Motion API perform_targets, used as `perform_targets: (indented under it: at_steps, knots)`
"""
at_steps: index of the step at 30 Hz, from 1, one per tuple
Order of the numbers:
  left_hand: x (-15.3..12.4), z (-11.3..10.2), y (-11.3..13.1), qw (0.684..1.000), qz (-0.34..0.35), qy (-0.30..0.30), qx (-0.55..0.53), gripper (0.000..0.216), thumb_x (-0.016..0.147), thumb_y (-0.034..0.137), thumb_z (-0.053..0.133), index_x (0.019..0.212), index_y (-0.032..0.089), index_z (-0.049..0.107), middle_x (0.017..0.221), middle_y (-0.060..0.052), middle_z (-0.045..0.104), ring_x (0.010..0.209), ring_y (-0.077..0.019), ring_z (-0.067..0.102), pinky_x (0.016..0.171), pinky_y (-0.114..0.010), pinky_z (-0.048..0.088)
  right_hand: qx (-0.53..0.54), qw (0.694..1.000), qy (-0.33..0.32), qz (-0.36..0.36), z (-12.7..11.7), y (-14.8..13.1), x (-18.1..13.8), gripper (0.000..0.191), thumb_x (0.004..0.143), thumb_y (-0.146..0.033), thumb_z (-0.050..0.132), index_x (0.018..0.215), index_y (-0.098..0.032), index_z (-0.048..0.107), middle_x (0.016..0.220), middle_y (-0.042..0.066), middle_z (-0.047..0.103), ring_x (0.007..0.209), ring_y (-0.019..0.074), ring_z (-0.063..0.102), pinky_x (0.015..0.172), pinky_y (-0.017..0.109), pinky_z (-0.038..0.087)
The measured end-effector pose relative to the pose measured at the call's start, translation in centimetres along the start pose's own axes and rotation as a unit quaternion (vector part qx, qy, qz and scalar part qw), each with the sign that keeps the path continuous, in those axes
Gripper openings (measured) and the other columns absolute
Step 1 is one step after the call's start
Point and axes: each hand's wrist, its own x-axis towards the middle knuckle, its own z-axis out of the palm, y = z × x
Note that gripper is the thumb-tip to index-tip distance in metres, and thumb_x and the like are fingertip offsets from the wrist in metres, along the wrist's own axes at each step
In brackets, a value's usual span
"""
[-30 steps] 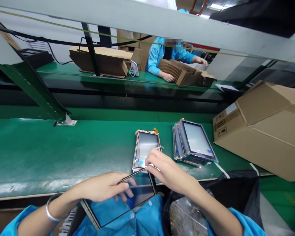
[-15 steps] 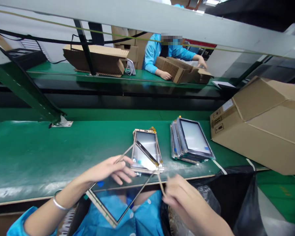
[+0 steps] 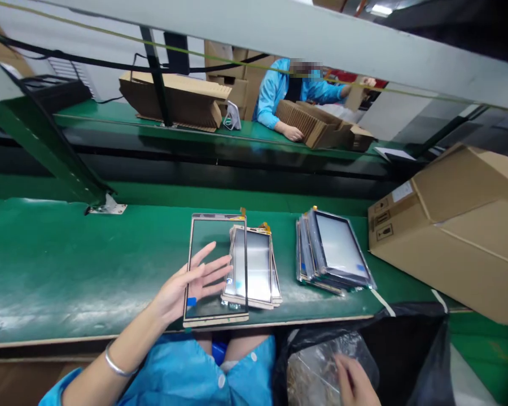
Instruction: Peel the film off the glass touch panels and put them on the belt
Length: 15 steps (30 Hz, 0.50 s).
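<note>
My left hand (image 3: pixel 186 290) holds a clear glass touch panel (image 3: pixel 218 314) with a dark frame upright by its left edge. The fingers spread out behind the glass and show through it. A blue tab (image 3: pixel 191 301) is on the panel's lower left, and an orange flex tail (image 3: pixel 242 213) sticks up at its top right. Behind it lies a small stack of similar panels (image 3: pixel 260 265), partly covered by the held one. Low on the right, my right hand (image 3: pixel 355 379) hovers over a black bag with its fingers slightly apart. Nothing shows between them.
Several film-wrapped panels (image 3: pixel 336 242) lie stacked on the green bench (image 3: pixel 88 259). A large cardboard box (image 3: pixel 457 225) stands at right. The black bag (image 3: pixel 410 344) holds crumpled clear plastic (image 3: pixel 313 366). Across the bench, a co-worker (image 3: pixel 273 93) handles a divided carton (image 3: pixel 313 121).
The touch panel has turned from tilted to upright and risen over the bench. My right hand has moved right and down from the panel to the bag; the pale strip at its fingers is gone.
</note>
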Motion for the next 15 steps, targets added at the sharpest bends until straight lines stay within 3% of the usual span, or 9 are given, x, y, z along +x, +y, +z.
perform_targets:
  at_steps: [3, 5, 8, 12, 15]
  knots:
    - [-0.5, 1.1, -0.8, 1.000, 0.024, 0.007, -0.006, 0.067, 0.092, 0.021, 0.049, 0.150, 0.030, 0.014, 0.130, -0.012, 0.061, 0.117, -0.0295, 0.058, 0.093, -0.046, 0.048, 0.148, 0.985, -0.091, -0.005, 3.1, -5.5, 0.6, 0.029, 0.090, -0.042, 0.051, 0.083, -0.019, 0.066, 0.072, 0.005, 0.067, 0.058, 0.0161, 0.063, 0.057, 0.026, 0.053]
    - [-1.1, 1.6, -1.1, 0.999, 0.038, 0.016, 0.002, 0.065, 0.093, 0.022, 0.048, 0.149, 0.033, 0.017, 0.129, -0.010, 0.062, 0.117, -0.0286, 0.059, 0.091, -0.044, 0.049, 0.226, 0.964, -0.139, -0.031, 5.0, -9.7, 1.5, 0.016, 0.090, -0.029, 0.052, 0.090, -0.020, 0.064, 0.079, 0.003, 0.066, 0.066, 0.0147, 0.063, 0.062, 0.023, 0.053]
    - [-2.0, 2.1, -1.2, 0.997, 0.064, 0.026, 0.019, 0.060, 0.093, 0.024, 0.049, 0.147, 0.035, 0.025, 0.128, -0.009, 0.063, 0.117, -0.0282, 0.059, 0.089, -0.042, 0.051, 0.251, 0.955, -0.142, -0.073, 6.6, -13.6, 2.3, 0.006, 0.087, -0.020, 0.055, 0.084, -0.020, 0.061, 0.076, 0.000, 0.062, 0.064, 0.0123, 0.058, 0.058, 0.020, 0.048]
    - [-2.5, 2.4, -1.2, 0.996, 0.085, 0.025, 0.031, 0.045, 0.093, 0.027, 0.051, 0.136, 0.036, 0.045, 0.126, -0.007, 0.064, 0.116, -0.0277, 0.059, 0.088, -0.041, 0.052, 0.228, 0.961, -0.121, -0.102, 6.9, -14.1, 2.3, 0.011, 0.089, -0.014, 0.051, 0.081, -0.020, 0.055, 0.076, 0.000, 0.058, 0.065, 0.0113, 0.054, 0.060, 0.020, 0.045]
    - [-2.4, 2.4, -1.3, 0.994, 0.098, 0.017, 0.038, 0.037, 0.094, 0.030, 0.049, 0.131, 0.036, 0.051, 0.129, -0.007, 0.063, 0.118, -0.0287, 0.058, 0.089, -0.042, 0.052, 0.197, 0.963, -0.136, -0.125, 6.5, -13.5, 2.1, 0.014, 0.091, -0.013, 0.048, 0.081, -0.021, 0.052, 0.076, 0.000, 0.054, 0.066, 0.0113, 0.052, 0.061, 0.021, 0.043]
